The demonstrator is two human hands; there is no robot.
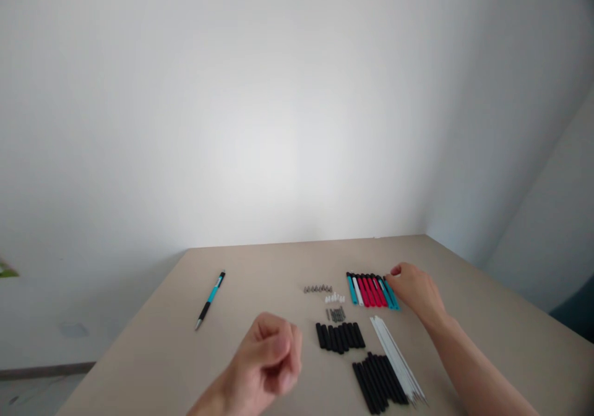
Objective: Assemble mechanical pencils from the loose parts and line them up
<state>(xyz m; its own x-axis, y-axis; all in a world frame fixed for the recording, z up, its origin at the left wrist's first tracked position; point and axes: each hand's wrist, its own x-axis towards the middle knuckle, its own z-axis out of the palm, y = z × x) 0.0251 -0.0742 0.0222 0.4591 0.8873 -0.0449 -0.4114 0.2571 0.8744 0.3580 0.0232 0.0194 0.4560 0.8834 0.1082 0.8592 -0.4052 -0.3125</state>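
Currently, the left hand (269, 357) hovers low over the surface (260, 273), its fingers curled together into a fist; whether something is tucked inside, I cannot tell. At two o'clock from it, the right hand (415, 289) reaches the right end of a row of pen barrels (372, 293). Its fingers are bent down at the last teal barrel, but I cannot tell whether they are clamped on it or only just beside it. The row runs teal, white, several red, then teal again, with black upper ends.

Around that row, small springs (318, 289) lie at nine o'clock, little white pieces (335, 298) nearer on that side, grey metal pieces (338, 315) at eight, short black tubes (342, 337) at seven, longer black tubes (378, 382) at six and slim white rods (394, 354) at five. Well apart, at ten o'clock from the fist, lies a teal-and-black pen (213, 295), its tip pointing to seven.
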